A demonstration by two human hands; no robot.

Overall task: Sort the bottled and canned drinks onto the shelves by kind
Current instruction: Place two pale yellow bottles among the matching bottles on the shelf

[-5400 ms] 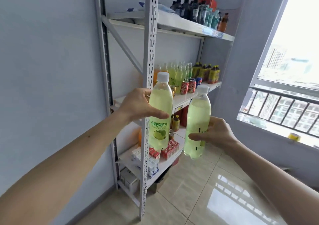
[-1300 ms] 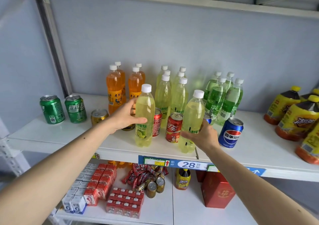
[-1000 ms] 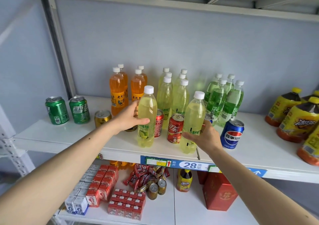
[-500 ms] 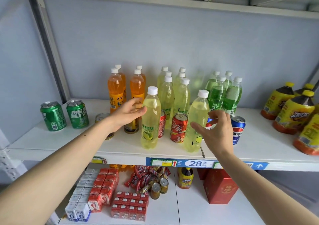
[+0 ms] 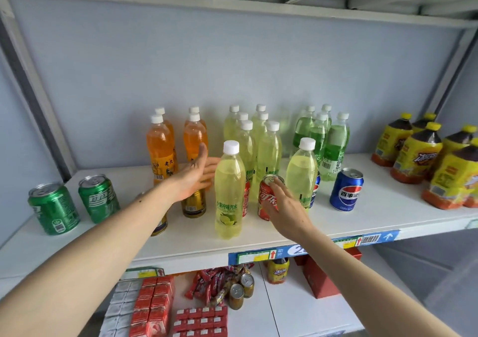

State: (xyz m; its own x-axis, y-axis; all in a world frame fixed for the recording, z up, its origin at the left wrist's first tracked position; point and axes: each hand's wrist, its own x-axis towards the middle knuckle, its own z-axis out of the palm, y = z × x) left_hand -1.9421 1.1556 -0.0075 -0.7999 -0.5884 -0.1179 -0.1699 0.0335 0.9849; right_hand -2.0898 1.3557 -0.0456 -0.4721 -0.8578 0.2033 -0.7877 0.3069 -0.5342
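Left hand (image 5: pixel 192 176) open beside upright lime bottle (image 5: pixel 229 192) at the shelf (image 5: pixel 375 217) front; right hand (image 5: pixel 287 207) open, fingers on red cola can (image 5: pixel 267 197) between two lime bottles, caps up

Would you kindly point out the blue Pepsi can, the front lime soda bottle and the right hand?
blue Pepsi can (image 5: pixel 346 190): head view, logo.
front lime soda bottle (image 5: pixel 229 176): head view, body.
right hand (image 5: pixel 287 207): head view, back.

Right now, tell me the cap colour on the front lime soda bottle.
White cap, clearest in the head view.
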